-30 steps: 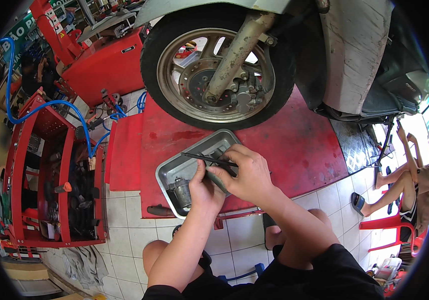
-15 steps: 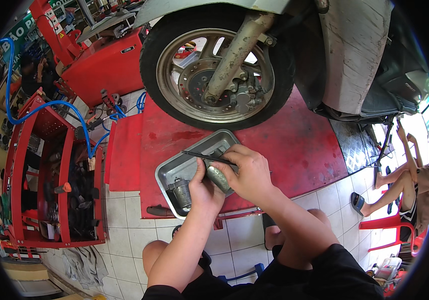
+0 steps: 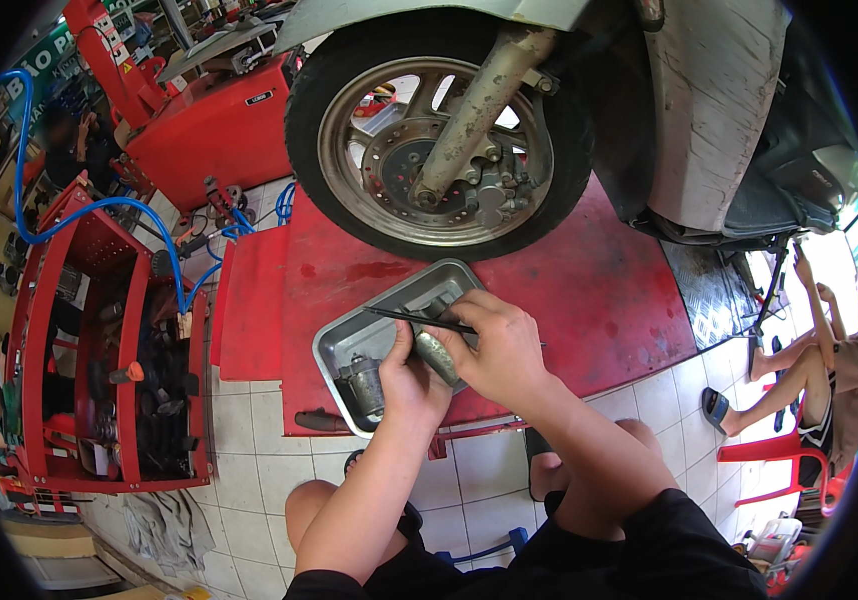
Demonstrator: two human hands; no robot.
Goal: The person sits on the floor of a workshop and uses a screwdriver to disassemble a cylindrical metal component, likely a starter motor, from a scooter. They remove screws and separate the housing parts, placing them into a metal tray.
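Note:
My left hand (image 3: 414, 385) is closed around a rounded, worn grey metal part (image 3: 436, 357), its thumb up along the side. My right hand (image 3: 499, 345) grips a thin black rod-shaped tool (image 3: 411, 317), which points left across the top of the part; its exact kind is unclear. Both hands meet over a grey metal tray (image 3: 337, 345) on the red platform. A cylindrical metal part (image 3: 363, 386) like a small motor lies in the tray's near left end. Other small parts deeper in the tray are mostly hidden by my right hand.
A scooter's front wheel (image 3: 314, 185) stands on the red platform (image 3: 599, 300) beyond the tray. A dark-handled tool (image 3: 321, 421) lies by the platform's near edge. At left is a red tool cart (image 3: 129, 400) with a blue hose (image 3: 134, 202). Another person (image 3: 809, 370) sits at right.
The whole view has shifted very slightly. Both hands keep the same grip and place over the tray, and the rod still crosses the metal part.

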